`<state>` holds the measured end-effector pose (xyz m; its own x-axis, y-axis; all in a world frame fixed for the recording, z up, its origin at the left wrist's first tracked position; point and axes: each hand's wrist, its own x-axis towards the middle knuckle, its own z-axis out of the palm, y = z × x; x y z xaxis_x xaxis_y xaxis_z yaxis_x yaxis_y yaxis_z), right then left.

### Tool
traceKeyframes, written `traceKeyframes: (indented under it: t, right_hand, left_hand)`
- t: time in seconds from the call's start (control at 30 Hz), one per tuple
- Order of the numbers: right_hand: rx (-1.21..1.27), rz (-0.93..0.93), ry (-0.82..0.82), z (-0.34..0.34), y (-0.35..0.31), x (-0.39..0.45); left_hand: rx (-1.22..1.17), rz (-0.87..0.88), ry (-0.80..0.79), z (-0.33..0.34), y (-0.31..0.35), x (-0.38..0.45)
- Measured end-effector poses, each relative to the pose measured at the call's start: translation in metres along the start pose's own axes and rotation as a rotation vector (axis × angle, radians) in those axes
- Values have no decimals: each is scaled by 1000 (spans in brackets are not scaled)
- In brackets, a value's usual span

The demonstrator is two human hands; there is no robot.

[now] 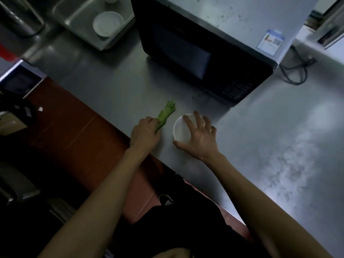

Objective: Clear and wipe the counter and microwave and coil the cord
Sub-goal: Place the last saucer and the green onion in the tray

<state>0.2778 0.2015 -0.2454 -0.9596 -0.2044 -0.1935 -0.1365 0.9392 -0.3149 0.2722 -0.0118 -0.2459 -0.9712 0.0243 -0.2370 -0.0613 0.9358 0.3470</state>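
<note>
On the steel counter (260,146), my left hand (144,134) grips the lower end of a bunch of green vegetable stalks (166,113) near the front edge. Just to its right, my right hand (199,135) lies over a small white bowl (179,130), fingers spread on its rim and thumb against its near side. Behind them stands the microwave (204,53), black door facing me, its grey top speckled with dirt. Its black cord (296,69) lies in loose loops on the counter to the microwave's right.
A steel tray (78,21) at the back left holds a white bowl (108,24). A steel pot (20,21) stands further left. A label (270,41) sticks to the microwave's top. Dried smears mark the counter at the right. Red floor lies below the counter edge.
</note>
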Motion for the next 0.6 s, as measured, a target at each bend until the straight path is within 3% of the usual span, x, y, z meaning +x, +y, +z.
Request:
traceKeyframes:
  t: [0.27,0.6]
  right_hand:
    - [55,30,-67,5,-1,32]
    - [-9,39,-108,-4,-32,51]
  left_hand:
    - [-7,-39,-11,19,-4,23]
    - [-97,-24,-24,-5,-40,33]
